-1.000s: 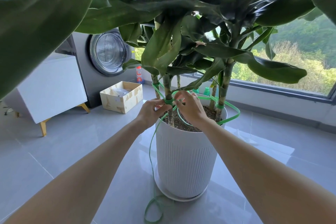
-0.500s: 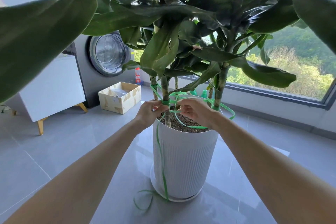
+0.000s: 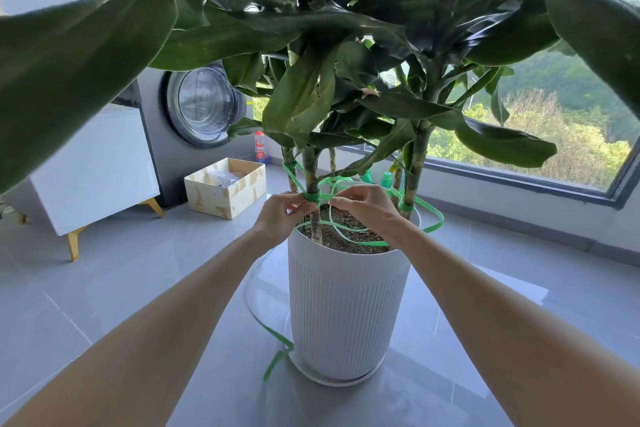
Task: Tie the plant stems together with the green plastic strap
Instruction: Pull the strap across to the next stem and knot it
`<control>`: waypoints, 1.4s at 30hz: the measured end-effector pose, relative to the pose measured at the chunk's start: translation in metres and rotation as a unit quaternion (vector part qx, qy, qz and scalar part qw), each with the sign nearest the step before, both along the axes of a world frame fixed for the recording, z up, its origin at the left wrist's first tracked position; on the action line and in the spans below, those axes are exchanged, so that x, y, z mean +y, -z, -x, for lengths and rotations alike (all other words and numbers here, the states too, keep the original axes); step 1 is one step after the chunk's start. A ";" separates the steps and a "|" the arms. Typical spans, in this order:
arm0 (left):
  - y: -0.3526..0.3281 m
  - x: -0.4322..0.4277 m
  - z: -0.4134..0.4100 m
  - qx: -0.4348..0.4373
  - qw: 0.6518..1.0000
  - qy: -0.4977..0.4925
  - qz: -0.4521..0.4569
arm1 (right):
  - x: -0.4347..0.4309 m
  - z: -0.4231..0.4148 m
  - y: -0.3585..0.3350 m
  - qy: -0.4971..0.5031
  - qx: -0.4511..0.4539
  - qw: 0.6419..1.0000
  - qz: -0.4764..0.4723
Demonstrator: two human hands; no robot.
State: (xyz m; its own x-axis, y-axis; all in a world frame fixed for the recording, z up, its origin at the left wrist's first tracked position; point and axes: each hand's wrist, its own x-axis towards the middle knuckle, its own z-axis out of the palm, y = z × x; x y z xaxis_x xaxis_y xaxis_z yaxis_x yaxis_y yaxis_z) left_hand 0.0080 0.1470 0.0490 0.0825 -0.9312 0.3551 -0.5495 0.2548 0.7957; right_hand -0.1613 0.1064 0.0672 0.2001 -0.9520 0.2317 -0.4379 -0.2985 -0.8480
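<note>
A tall leafy plant grows from a white ribbed pot (image 3: 346,305) on the floor. Several bare stems rise from the soil; the nearest stem (image 3: 310,170) has the green plastic strap (image 3: 313,198) wound round it. The strap also loops round a left stem (image 3: 288,166) and a right stem (image 3: 415,170), arcs over the pot's right rim, and trails down to the floor at the pot's left. My left hand (image 3: 277,215) pinches the strap at the near stem's left side. My right hand (image 3: 367,206) pinches it just to the right of that stem.
A grey washing machine (image 3: 194,114) stands behind on the left, a white cabinet (image 3: 93,170) on wooden legs beside it. An open cardboard box (image 3: 227,187) sits on the grey tiled floor. A window sill runs along the right. Big leaves hang overhead.
Both hands have drawn in close to the near stem. The loose strap tail has been pulled up, so less of it lies coiled on the floor.
</note>
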 end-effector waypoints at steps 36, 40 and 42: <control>-0.016 0.016 0.009 -0.152 0.973 -0.175 0.020 | 0.019 0.023 -0.012 -0.022 0.116 0.992 0.053; -0.019 0.020 0.011 -0.220 0.953 -0.209 0.025 | 0.014 0.048 -0.007 0.051 0.125 0.990 0.050; -0.019 0.024 0.016 -0.273 0.935 -0.222 0.041 | 0.014 0.061 -0.002 0.093 0.141 0.984 0.056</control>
State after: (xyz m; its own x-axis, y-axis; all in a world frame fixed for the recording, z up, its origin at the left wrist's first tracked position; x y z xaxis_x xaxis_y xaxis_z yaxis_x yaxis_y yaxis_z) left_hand -0.0081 0.1714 0.0683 0.2405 -0.8153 0.5267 -0.9343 -0.0473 0.3534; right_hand -0.2227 0.1203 0.0689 0.0963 -0.9499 0.2973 -0.7065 -0.2756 -0.6519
